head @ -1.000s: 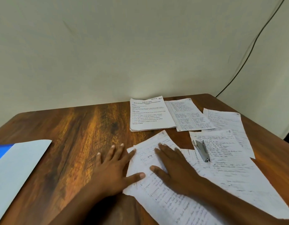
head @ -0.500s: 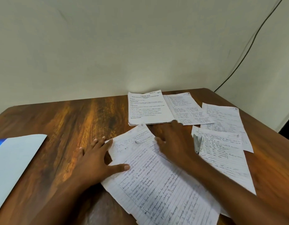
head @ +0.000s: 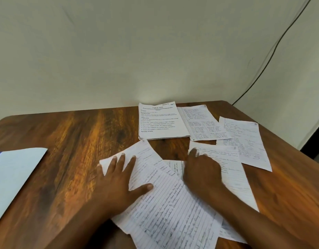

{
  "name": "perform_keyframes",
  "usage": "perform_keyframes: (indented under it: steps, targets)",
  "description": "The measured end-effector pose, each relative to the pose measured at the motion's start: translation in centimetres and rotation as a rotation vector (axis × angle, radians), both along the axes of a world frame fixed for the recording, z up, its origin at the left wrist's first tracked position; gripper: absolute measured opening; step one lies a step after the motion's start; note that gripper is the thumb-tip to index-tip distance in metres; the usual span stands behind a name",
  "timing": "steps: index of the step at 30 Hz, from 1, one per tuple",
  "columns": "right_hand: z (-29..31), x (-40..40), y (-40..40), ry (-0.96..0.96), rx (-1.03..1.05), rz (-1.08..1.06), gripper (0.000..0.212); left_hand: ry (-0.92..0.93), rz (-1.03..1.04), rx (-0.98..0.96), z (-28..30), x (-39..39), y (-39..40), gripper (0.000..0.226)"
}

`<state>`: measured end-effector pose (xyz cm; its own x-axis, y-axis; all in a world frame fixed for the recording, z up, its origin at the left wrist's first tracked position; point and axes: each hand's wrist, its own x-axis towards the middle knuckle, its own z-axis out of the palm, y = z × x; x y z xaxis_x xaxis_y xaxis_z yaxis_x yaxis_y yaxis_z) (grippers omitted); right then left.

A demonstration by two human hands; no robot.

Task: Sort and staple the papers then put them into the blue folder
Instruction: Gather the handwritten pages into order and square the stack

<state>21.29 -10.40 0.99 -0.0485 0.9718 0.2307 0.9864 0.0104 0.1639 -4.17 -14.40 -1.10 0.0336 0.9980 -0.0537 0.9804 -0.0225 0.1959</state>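
While both hands lie on handwritten papers on the wooden table (head: 74,141), left hand (head: 119,178) flat, fingers spread on the front sheet (head: 165,203), right hand (head: 202,169) fingers pressing another sheet (head: 225,164), printed stack (head: 161,121) behind, blue folder (head: 13,175) far left.

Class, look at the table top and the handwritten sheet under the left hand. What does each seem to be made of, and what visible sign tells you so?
Table top: looks like wood or a wood-look laminate, with brown streaked grain and a soft sheen; which one cannot be told. Handwritten sheet: thin white ruled paper, matt, with a ragged lower-left edge and ink lines.
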Motion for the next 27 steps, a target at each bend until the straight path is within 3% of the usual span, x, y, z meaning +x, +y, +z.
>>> perform_keyframes:
  steps: [7,17,20,23,27]
  targets:
    - [-0.1,-6.5,-0.8,0.145,-0.029,0.201,0.073,-0.013,-0.017,-0.110,-0.6,-4.5,1.1,0.129]
    - [0.1,-12.2,-1.1,0.215,-0.033,0.373,0.076,-0.115,0.052,-0.018,0.4,-7.9,1.0,0.131]
    - [0.6,-11.4,-0.9,0.308,0.003,0.389,0.062,-0.182,-0.036,0.040,1.0,-6.1,0.8,0.124]
    - [1.9,-9.0,-0.2,0.410,0.073,0.328,0.048,-0.131,-0.097,-0.015,0.4,-4.9,0.9,0.117]
    - [3.1,-3.0,1.7,0.448,0.088,0.250,0.010,-0.102,-0.106,-0.049,0.0,-5.5,1.0,0.118]
